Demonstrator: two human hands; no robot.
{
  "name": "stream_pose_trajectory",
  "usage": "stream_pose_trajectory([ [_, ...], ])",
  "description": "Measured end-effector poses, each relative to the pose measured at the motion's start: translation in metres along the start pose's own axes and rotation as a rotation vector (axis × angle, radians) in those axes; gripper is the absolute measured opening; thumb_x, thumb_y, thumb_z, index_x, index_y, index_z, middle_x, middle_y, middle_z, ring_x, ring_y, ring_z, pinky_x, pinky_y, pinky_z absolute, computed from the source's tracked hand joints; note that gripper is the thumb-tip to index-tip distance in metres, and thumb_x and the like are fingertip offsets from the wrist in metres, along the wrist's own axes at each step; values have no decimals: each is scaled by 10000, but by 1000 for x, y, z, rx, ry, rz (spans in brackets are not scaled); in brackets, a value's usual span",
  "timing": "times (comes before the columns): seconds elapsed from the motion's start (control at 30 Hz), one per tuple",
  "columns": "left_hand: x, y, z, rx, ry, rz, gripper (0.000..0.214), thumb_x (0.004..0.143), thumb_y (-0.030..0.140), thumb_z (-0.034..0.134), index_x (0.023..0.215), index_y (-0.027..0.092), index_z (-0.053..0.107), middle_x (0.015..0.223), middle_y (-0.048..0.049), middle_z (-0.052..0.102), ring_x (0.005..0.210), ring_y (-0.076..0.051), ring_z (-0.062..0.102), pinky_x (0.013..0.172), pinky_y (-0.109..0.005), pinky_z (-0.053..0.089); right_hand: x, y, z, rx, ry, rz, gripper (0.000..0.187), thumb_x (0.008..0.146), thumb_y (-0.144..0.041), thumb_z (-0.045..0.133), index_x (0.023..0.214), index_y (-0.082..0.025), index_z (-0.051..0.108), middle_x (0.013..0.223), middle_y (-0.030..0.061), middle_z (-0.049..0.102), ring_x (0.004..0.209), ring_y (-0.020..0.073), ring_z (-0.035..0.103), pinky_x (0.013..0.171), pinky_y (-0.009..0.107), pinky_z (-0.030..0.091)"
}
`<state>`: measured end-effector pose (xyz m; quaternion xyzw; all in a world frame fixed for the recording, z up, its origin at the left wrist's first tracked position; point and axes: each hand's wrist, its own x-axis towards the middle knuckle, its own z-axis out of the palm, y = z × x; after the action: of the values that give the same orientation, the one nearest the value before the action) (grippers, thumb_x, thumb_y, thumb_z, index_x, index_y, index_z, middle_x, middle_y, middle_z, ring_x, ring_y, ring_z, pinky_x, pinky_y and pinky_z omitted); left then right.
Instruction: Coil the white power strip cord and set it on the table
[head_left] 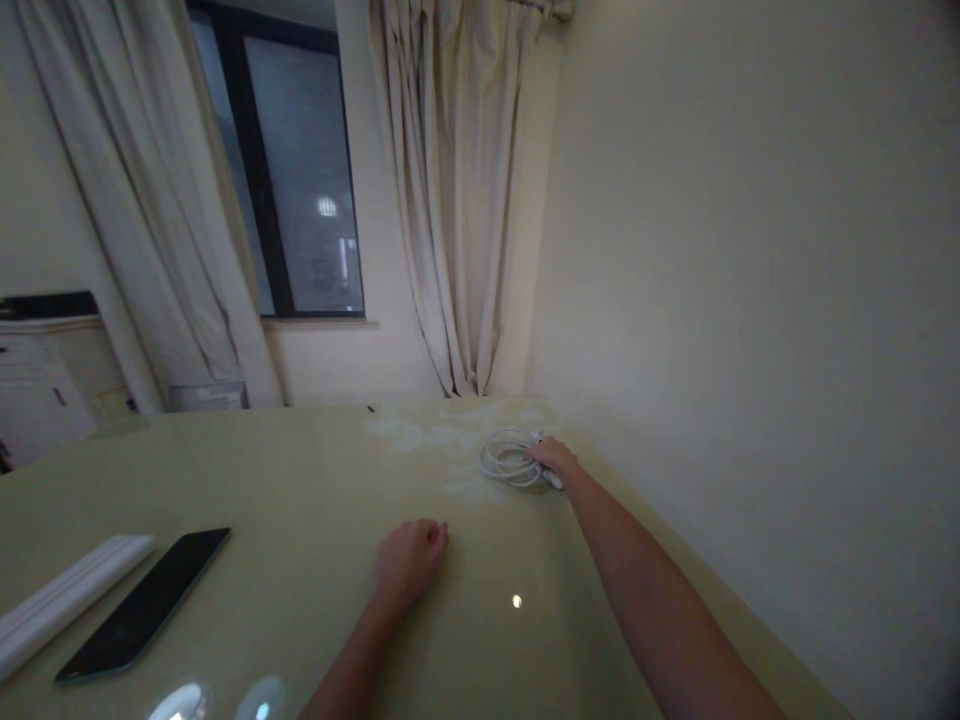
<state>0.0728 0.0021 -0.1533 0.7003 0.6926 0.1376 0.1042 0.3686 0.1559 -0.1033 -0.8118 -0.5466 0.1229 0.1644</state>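
Note:
Toward the far right of the table, a coiled white cable [511, 462] lies in several loops on the glossy surface. My right hand [553, 456] reaches out to it, its fingers closed on the bundled right side of the loops. A white end piece of the cable pokes out below that hand. Nearer to me, my left hand [409, 562] rests on the table with its fingers curled in, and nothing shows in it. It is apart from the cable.
On the left of the pale green table [300, 480] lie a dark flat tablet-like slab [150, 605] and a long white box-like object [71, 600]. A wall [750, 300] runs along the right edge. Curtains [457, 200] and a window [300, 170] stand behind.

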Motion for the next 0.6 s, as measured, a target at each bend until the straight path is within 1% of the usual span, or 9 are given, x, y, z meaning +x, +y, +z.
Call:
stream_pose_trajectory([
  [0.1, 1, -1, 2, -12, -1, -2, 495, 1043, 483, 414, 779, 214, 735, 831, -101, 766, 803, -239, 709, 679, -301, 384, -7, -8, -2, -57, -107, -2, 390, 1020, -382, 677, 1353, -185, 629, 1360, 113, 646, 1145, 259, 680, 958, 476, 603],
  [0.17, 1, -2, 2, -21, 5, 3, 493, 1040, 483, 419, 764, 213, 727, 819, -100, 764, 790, -236, 706, 666, -303, 368, -18, -14, -6, -69, -110, -42, 383, 1020, -389, 677, 1341, -187, 636, 1352, 111, 651, 1138, 256, 682, 957, 479, 603],
  [0.23, 1, -2, 2, -33, 14, 10, 489, 1034, 479, 428, 745, 210, 717, 810, -100, 761, 777, -236, 702, 653, -306, 348, -33, -23, -11, -66, -71, -112, 332, 1018, -377, 674, 1278, -171, 672, 1299, 120, 684, 1131, 256, 688, 967, 445, 585],
  [0.3, 1, -3, 2, -50, 27, 14, 483, 1028, 471, 437, 727, 205, 706, 797, -104, 755, 759, -235, 695, 648, -307, 331, -51, -36, -16, -54, 0, -197, 260, 1015, -343, 660, 1187, -156, 713, 1236, 150, 722, 1156, 264, 690, 975, 372, 537],
  [0.33, 1, -4, 2, -61, 36, 16, 477, 1024, 464, 442, 719, 203, 699, 788, -105, 749, 748, -234, 687, 648, -307, 324, -61, -44, -19, -45, 44, -240, 253, 1015, -337, 647, 1181, -158, 713, 1247, 164, 725, 1186, 269, 682, 971, 344, 511],
  [0.4, 0, -5, 3, -91, 55, 23, 460, 1013, 447, 456, 694, 200, 677, 751, -98, 727, 715, -225, 661, 644, -305, 308, -82, -63, -23, -26, 129, -323, 316, 1015, -383, 634, 1251, -177, 674, 1298, 155, 717, 1229, 273, 663, 954, 327, 480],
  [0.47, -1, -6, 5, -133, 82, 37, 440, 994, 435, 484, 653, 200, 634, 689, -73, 681, 671, -207, 618, 633, -302, 288, -104, -82, -27, -8, 175, -383, 324, 1013, -408, 633, 1263, -203, 655, 1237, 128, 749, 1179, 270, 686, 905, 326, 467],
  [0.53, -2, -8, 4, -190, 125, 49, 444, 972, 446, 515, 603, 203, 554, 611, -32, 598, 616, -179, 555, 615, -293, 277, -125, -99, -34, 13, 213, -450, 291, 1011, -397, 638, 1250, -231, 649, 1191, 104, 767, 1121, 258, 706, 859, 318, 453],
  [0.6, -3, -11, -1, -256, 202, 38, 463, 978, 465, 492, 592, 212, 462, 575, 3, 507, 591, -159, 499, 607, -279, 293, -144, -111, -44, 55, 256, -560, 268, 1010, -394, 644, 1225, -234, 655, 1139, 103, 779, 1043, 257, 724, 801, 315, 439],
])
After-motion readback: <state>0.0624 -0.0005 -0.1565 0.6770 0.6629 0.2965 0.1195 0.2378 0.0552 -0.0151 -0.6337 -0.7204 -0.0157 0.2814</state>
